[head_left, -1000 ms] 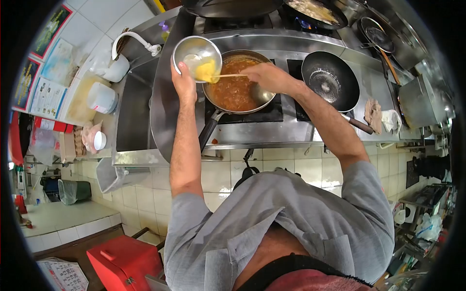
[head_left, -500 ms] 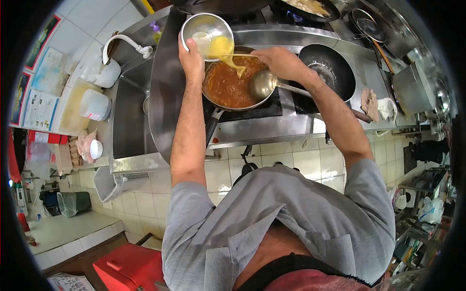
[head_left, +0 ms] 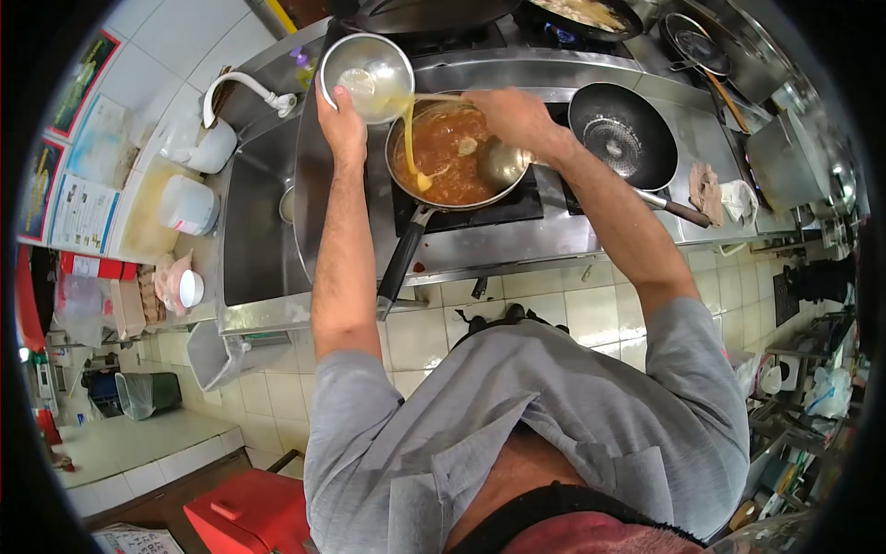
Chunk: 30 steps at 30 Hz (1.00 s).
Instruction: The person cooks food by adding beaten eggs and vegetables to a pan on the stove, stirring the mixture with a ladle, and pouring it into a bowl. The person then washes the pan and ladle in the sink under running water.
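Observation:
My left hand (head_left: 345, 131) grips a tilted metal bowl (head_left: 388, 66) by its left side, thumb over the rim. From its lower right edge a yellow stream of beaten egg (head_left: 410, 138) falls into a frying pan (head_left: 466, 206) of reddish-brown sauce (head_left: 448, 152). Above the pan's right side, my right hand (head_left: 508, 120) is closed on thin wooden chopsticks (head_left: 438, 97), their tips at the bowl's edge. A metal ladle (head_left: 503, 164) rests in the sauce below that hand; my right wrist and forearm hide part of its handle.
A black wok (head_left: 623, 129) stands right of the pan, with folded cloths (head_left: 720, 194) beyond it. On the left are a sink (head_left: 258, 222) and a white faucet (head_left: 245, 83). Another pan with food (head_left: 586, 14) sits over a lit flame at the back.
My left hand and the bowl have moved left and slightly down. Less egg is in the bowl, and the stream now lands farther left in the sauce. The chopsticks have shifted left.

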### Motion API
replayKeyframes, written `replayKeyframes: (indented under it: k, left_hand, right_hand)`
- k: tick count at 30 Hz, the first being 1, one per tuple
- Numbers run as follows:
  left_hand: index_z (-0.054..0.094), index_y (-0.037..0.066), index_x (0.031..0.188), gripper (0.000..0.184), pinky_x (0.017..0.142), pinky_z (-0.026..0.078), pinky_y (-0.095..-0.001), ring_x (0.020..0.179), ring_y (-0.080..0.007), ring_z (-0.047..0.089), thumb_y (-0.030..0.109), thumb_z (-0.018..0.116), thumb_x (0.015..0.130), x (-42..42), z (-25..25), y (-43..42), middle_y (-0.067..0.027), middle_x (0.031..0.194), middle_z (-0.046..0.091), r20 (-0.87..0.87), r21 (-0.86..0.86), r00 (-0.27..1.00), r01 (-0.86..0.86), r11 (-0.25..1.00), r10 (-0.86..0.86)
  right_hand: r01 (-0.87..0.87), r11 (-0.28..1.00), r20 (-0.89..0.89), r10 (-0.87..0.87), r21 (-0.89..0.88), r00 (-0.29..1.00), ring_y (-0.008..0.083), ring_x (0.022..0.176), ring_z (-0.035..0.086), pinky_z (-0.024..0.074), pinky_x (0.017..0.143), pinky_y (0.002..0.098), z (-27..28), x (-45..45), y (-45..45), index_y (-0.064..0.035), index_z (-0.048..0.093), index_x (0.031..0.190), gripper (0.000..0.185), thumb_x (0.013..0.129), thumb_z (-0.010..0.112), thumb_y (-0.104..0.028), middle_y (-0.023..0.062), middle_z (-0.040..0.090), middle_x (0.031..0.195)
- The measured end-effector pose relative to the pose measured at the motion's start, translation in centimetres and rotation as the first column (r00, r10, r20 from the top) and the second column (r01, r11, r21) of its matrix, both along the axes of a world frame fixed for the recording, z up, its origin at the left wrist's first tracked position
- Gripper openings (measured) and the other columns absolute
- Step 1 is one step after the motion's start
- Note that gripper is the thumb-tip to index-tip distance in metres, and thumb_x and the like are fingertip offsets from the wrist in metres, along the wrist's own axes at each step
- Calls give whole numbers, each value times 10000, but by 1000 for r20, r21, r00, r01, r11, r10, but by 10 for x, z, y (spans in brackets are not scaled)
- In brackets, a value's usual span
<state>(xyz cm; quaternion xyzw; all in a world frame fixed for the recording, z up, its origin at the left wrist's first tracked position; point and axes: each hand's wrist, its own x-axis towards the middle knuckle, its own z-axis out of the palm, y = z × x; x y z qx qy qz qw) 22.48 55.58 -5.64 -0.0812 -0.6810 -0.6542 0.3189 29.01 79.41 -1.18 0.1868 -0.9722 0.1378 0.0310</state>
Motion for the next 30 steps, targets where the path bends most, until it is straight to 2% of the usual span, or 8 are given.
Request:
replayKeyframes:
  k: [7, 13, 17, 19, 22, 23, 26, 30]
  left_hand:
    - [372, -28, 1292, 522, 979, 358, -372, 1155, -333, 456, -38, 382, 770, -20, 24, 42, -223, 1233, 462, -154, -288, 976, -192, 938, 153]
    - [424, -26, 1241, 476, 990, 360, -372, 1164, -319, 449, -75, 380, 770, 7, 30, 55, -194, 1235, 463, -347, -423, 931, -266, 866, 117]
    - [423, -20, 1241, 478, 999, 355, -373, 1178, -319, 434, -84, 372, 770, 22, 33, 61, -184, 1250, 451, -399, -442, 907, -320, 838, 136]
    - [422, -19, 1243, 481, 1003, 351, -375, 1184, -321, 428, -85, 370, 769, 24, 33, 62, -183, 1253, 448, -437, -470, 890, -348, 811, 128]
    - [421, -18, 1245, 491, 1015, 337, -381, 1197, -323, 413, -85, 374, 761, 32, 27, 63, -179, 1263, 443, -371, -415, 916, -314, 854, 156]
    - [423, -18, 1244, 493, 1018, 334, -381, 1200, -322, 412, -86, 375, 758, 33, 26, 64, -180, 1264, 442, -371, -436, 914, -326, 839, 162]
    - [428, -19, 1241, 505, 1019, 330, -382, 1196, -325, 415, -89, 385, 743, 30, 31, 66, -184, 1262, 445, -390, -456, 912, -311, 834, 127]
    - [427, -26, 1236, 509, 1011, 329, -382, 1168, -339, 431, -75, 394, 730, 25, 55, 51, -200, 1244, 457, -455, -432, 879, -358, 828, 143]
  right_hand:
    - [-73, 980, -264, 22, -185, 964, 315, 813, 609, 502, 654, 430, -29, -6, 35, -167, 523, 1193, 444, 760, 503, -71, 116, 613, 928]
    - [-162, 981, -522, 84, -106, 849, 311, 739, 593, 484, 580, 411, -7, -24, 61, -177, 515, 1209, 407, 816, 485, -75, 87, 570, 787]
    - [-56, 979, -477, -46, -196, 878, 319, 780, 593, 487, 620, 422, -33, -26, 66, -178, 506, 1218, 407, 823, 482, -82, 101, 599, 869]
    - [-164, 966, -323, 93, -199, 942, 334, 830, 594, 490, 687, 425, -53, -15, 60, -173, 508, 1216, 398, 832, 465, -79, 126, 611, 965]
    - [-240, 922, -441, 87, -304, 893, 339, 841, 603, 495, 678, 429, -51, -17, 60, -146, 517, 1187, 419, 780, 501, -48, 146, 617, 944]
    - [-88, 913, -289, -34, -398, 957, 350, 882, 598, 494, 705, 427, -38, -11, 60, -143, 532, 1173, 378, 808, 468, -70, 162, 615, 987]
    - [-62, 972, -202, 15, -227, 979, 346, 871, 600, 492, 704, 424, -46, 2, 58, -133, 537, 1167, 350, 834, 439, -88, 165, 618, 979]
    - [-180, 901, -388, 14, -395, 921, 351, 856, 594, 483, 729, 416, -48, 21, 53, -111, 536, 1185, 338, 852, 483, -105, 170, 617, 953]
